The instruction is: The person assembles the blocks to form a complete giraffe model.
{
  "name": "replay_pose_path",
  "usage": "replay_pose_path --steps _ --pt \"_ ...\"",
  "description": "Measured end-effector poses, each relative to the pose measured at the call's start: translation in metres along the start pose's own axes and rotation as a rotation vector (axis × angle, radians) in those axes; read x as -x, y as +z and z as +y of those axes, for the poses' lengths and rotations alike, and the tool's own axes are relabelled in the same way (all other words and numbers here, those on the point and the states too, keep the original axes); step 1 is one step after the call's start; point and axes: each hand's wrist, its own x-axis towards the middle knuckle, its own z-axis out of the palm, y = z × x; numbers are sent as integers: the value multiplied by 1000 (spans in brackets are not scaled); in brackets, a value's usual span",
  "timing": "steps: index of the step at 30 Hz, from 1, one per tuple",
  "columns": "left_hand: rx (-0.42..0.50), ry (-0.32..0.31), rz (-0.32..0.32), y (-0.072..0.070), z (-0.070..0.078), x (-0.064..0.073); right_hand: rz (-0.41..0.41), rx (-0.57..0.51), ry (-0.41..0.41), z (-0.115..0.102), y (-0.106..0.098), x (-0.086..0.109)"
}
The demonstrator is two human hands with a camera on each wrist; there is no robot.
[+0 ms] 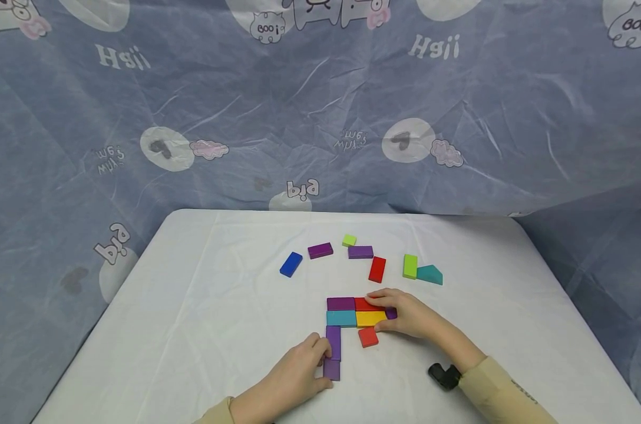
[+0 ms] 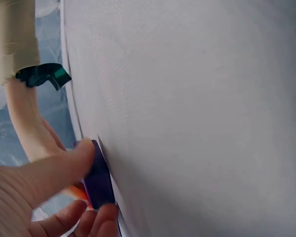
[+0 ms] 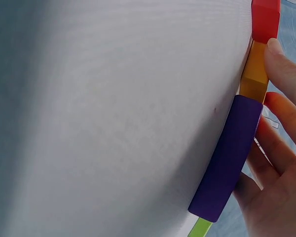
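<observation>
My left hand (image 1: pixel 301 362) pinches a short purple block (image 1: pixel 331 370) between thumb and fingers at the near end of a flat block arrangement. A longer purple block (image 1: pixel 333 338) lies end to end with it, the fingertips at its left side. Beyond it sit a teal block (image 1: pixel 341 319) and a dark purple block (image 1: pixel 340 304). My right hand (image 1: pixel 407 315) grips across a red block (image 1: pixel 364 304) and a yellow block (image 1: pixel 370 319), thumb at the yellow one's near corner. Another purple block (image 3: pixel 227 158) stands against the yellow block's right end, partly under this hand.
A small red block (image 1: pixel 368 337) lies askew just below the yellow one. Farther back are loose blue (image 1: pixel 291 265), purple (image 1: pixel 320 251), red (image 1: pixel 377 270), lime (image 1: pixel 410 267) and teal (image 1: pixel 429 274) blocks on the white tabletop (image 1: pixel 193 306). A black wrist camera (image 1: pixel 445 376) is on the right wrist.
</observation>
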Motion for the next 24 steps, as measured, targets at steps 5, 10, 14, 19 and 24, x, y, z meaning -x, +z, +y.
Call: replay_pose_path --steps 5,10,14,19,24 --pt "44 -36 0 -10 -3 -4 -3 6 -18 2 1 0" --pt "-17 3 58 -25 -16 -23 -2 3 -12 1 0 0" --pt "-64 39 35 -32 -32 -44 -8 -4 -2 1 -1 0" --pt "-70 36 -85 -33 -44 -60 -12 -8 0 1 0 1" --pt "-91 20 -174 -28 -45 -66 -8 -7 -5 2 -1 0"
